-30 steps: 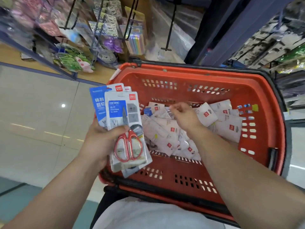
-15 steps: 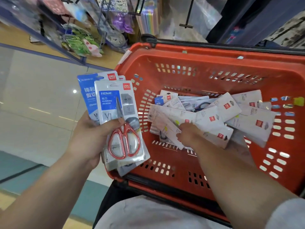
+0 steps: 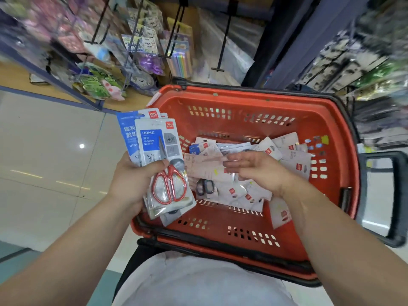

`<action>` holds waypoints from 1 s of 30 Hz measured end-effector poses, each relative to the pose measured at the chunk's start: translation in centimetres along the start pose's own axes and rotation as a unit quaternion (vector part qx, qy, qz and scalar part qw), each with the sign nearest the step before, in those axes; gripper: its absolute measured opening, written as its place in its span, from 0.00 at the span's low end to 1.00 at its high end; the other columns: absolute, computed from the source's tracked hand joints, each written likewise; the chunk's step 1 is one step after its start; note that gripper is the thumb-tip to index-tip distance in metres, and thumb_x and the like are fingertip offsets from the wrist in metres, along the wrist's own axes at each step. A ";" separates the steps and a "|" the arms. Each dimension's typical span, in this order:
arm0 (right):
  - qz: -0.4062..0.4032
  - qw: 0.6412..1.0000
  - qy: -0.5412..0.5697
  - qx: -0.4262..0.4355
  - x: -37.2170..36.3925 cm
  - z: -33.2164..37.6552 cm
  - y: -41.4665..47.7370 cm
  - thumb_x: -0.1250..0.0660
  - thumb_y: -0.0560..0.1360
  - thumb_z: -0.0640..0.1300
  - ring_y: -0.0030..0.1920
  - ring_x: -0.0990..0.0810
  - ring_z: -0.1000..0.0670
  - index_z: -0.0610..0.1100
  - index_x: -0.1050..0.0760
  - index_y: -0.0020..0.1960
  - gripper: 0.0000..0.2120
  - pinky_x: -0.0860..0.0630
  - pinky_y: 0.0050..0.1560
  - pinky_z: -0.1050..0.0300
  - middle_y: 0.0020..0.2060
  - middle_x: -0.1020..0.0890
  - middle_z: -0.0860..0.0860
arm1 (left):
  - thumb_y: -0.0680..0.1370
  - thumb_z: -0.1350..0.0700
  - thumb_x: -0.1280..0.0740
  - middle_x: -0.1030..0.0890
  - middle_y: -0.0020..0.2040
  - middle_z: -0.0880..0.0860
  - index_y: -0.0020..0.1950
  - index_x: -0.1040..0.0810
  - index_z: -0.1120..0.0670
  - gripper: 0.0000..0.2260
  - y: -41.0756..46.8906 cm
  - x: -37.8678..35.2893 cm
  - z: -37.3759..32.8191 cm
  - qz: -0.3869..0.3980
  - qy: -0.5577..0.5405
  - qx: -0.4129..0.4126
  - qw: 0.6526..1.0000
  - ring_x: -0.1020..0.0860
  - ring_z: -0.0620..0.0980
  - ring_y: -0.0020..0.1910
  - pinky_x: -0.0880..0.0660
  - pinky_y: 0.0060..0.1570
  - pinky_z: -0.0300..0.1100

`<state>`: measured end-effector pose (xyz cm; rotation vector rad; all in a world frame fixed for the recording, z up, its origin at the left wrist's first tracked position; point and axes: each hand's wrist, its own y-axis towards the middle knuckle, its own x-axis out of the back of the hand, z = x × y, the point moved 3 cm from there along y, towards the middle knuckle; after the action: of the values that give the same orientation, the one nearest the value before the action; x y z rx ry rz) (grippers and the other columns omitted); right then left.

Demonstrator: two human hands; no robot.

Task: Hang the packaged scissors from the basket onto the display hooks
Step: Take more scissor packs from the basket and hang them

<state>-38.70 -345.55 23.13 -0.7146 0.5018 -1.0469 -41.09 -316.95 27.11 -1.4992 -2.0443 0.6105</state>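
While your left hand (image 3: 132,180) is gripping the stack of packaged scissors (image 3: 163,164), thumb curled across the front, your right hand (image 3: 256,171) is pinching a face-down scissors pack (image 3: 203,167) over the red basket (image 3: 220,98), its long axis pointing leftward from that hand toward the stack nearby.

Shelf goods (image 3: 143,40) blurred. Back packs (image 3: 126,134) in left hand (image 3: 130,184) mostly hidden behind front pack (image 3: 157,138). Pale pack (image 3: 204,168) pinched by right hand (image 3: 258,173) smeared.
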 end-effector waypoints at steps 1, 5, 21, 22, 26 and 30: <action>-0.028 0.999 -0.024 0.018 0.3 0.3 -0.6 0.29 0.78 0.33 0.43 0.15 0.63 0.44 0.19 0.59 0.12 0.22 0.43 0.64 0.47 0.12 0.52 | 0.74 0.69 0.25 0.12 0.55 0.54 0.66 0.19 0.55 0.21 -0.2 -0.3 -0.1 0.002 -0.001 -0.003 1.000 0.13 0.57 0.53 0.18 0.59 0.61; -0.175 0.977 -0.066 0.105 2.1 1.6 -2.4 0.23 0.76 0.43 0.28 0.22 0.59 0.38 0.15 0.45 0.08 0.27 0.34 0.65 0.28 0.17 0.52 | 0.74 0.70 0.25 0.12 0.56 0.54 0.64 0.18 0.55 0.21 -0.6 -1.5 -0.3 0.010 -0.006 -0.022 1.000 0.13 0.57 0.55 0.18 0.60 0.58; -0.180 0.964 0.137 0.141 1.7 4.9 -2.9 0.35 0.85 0.45 0.54 0.13 0.43 0.47 0.17 0.56 0.07 0.18 0.59 0.43 0.51 0.11 0.46 | 0.76 0.68 0.26 0.13 0.58 0.57 0.67 0.19 0.55 0.21 -2.9 -6.4 -0.1 0.148 -0.029 0.010 0.989 0.14 0.59 0.57 0.20 0.61 0.58; -0.182 0.964 0.141 0.136 1.1 4.8 -2.6 0.35 0.85 0.45 0.55 0.13 0.42 0.46 0.18 0.57 0.08 0.18 0.60 0.42 0.52 0.11 0.46 | 0.76 0.68 0.27 0.13 0.58 0.58 0.67 0.19 0.56 0.20 -3.1 -6.6 0.0 0.155 -0.042 0.025 0.987 0.14 0.60 0.57 0.19 0.59 0.56; -0.162 0.970 0.164 0.076 -0.2 4.2 -1.4 0.34 0.84 0.48 0.45 0.12 0.44 0.44 0.18 0.57 0.09 0.16 0.48 0.46 0.47 0.11 0.45 | 0.77 0.68 0.29 0.13 0.57 0.59 0.67 0.20 0.57 0.19 -3.2 -6.7 0.7 0.165 -0.039 0.057 0.984 0.14 0.62 0.55 0.17 0.53 0.54; -0.114 0.969 0.221 0.006 -0.4 3.8 -0.4 0.33 0.83 0.47 0.39 0.13 0.46 0.43 0.19 0.59 0.10 0.16 0.45 0.47 0.43 0.12 0.44 | 0.78 0.68 0.29 0.13 0.58 0.59 0.67 0.21 0.56 0.19 -2.6 -5.8 1.0 0.186 -0.037 0.063 0.980 0.14 0.62 0.56 0.18 0.56 0.56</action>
<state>-36.53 -344.18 26.01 -0.5346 0.8085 -1.4364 -42.25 -323.30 27.14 -1.8192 -1.7490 0.9337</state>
